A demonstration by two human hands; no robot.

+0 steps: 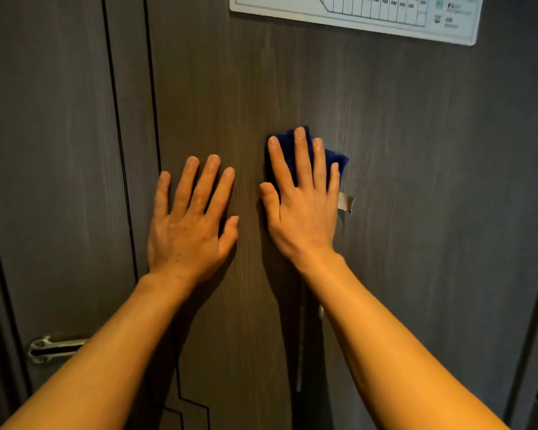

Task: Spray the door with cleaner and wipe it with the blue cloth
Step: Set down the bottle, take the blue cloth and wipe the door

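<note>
A dark grey-brown wood-grain door (401, 144) fills the view. My right hand (303, 206) lies flat on it with fingers spread, pressing the folded blue cloth (334, 158) against the surface. The cloth shows above and to the right of my fingers, and its pale label sticks out below my little finger. My left hand (190, 225) rests flat on the door just to the left, fingers apart, holding nothing. No spray bottle is in view.
A white floor-plan sign (354, 13) is fixed to the door at the top. The door frame (59, 150) runs down the left side, with a metal latch (50, 347) low on it. A dark edge runs down the far right.
</note>
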